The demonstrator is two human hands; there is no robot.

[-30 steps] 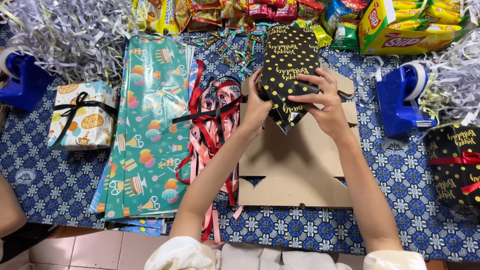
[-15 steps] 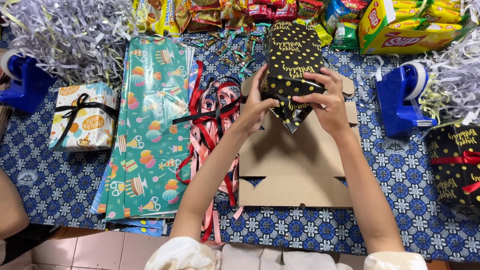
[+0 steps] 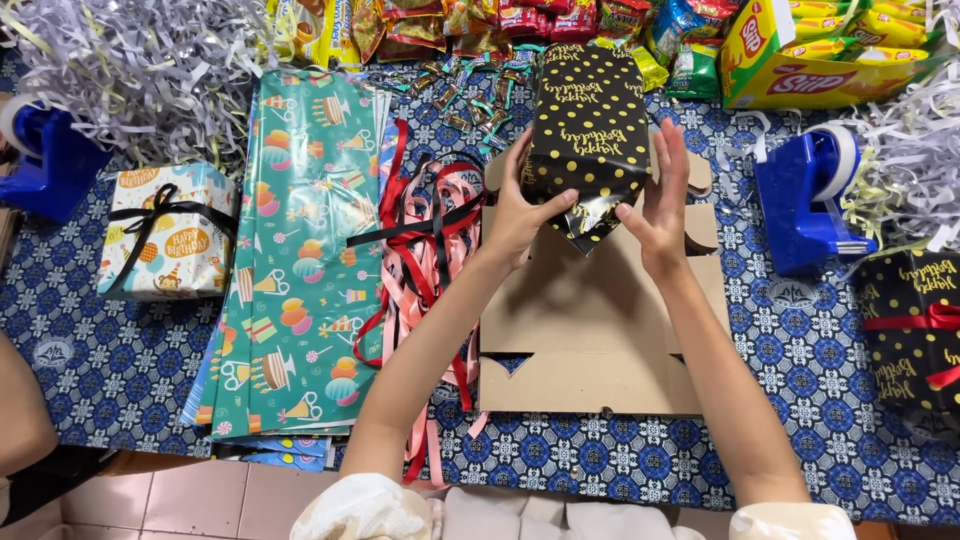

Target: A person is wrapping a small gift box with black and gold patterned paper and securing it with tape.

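Observation:
A box wrapped in black paper with gold dots [image 3: 588, 130] is held up on end over a flat brown cardboard sheet [image 3: 590, 320]. My left hand [image 3: 518, 208] grips its left side, thumb pressing the folded paper flap at the near end. My right hand [image 3: 660, 205] lies flat against the right side, fingers pointing up, thumb at the flap's tip.
A stack of teal birthday wrapping paper [image 3: 300, 250] and a tangle of red, pink and black ribbons [image 3: 430, 230] lie to the left. Blue tape dispensers [image 3: 805, 195] [image 3: 45, 160] stand at both sides. A wrapped gift [image 3: 165, 230], shredded paper [image 3: 120, 60], snack packs [image 3: 560, 20] and another black gift [image 3: 915, 330] surround the spot.
The black box has been tipped more upright and lifted slightly away. My right hand has turned from cupping the box to lying flat along its side.

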